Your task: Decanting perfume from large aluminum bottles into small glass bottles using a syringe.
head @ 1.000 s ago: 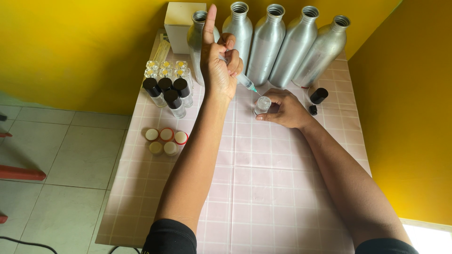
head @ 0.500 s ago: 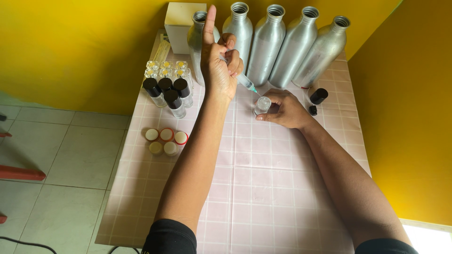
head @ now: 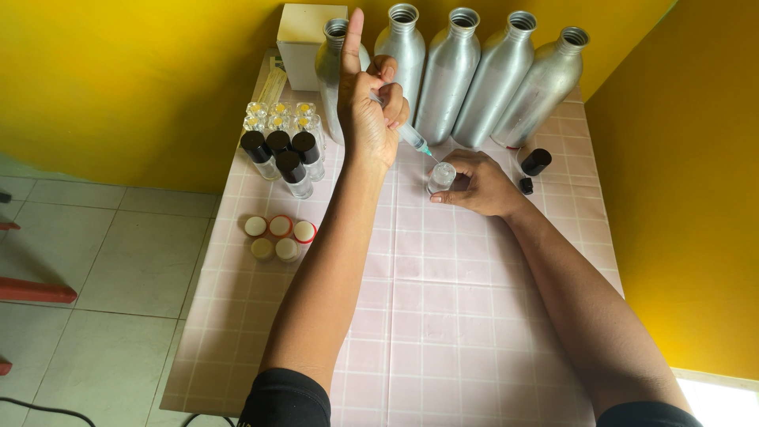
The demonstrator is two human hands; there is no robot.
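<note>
Hardly anything has shifted over the last second: both hands sit where they were, and the pose reads as a held, steady one rather than a reach or a withdrawal. The left hand is raised over the far middle of the tabletop, its grip closed around a small syringe with the index finger pointing straight up; the needle end slants down and to the right, its tip just above the small clear vial. The right hand cups that vial on the tabletop, fingers pinching its sides so it stands upright. Whether liquid is passing from the needle cannot be told.

With no movement between pictures, my judgement is that the work at the vial mouth is under way, not finished.

Behind the hands stand five tall silver bottles along the far edge, beside a white box. To the left are black-capped vials, and nearer, round lids.
</note>
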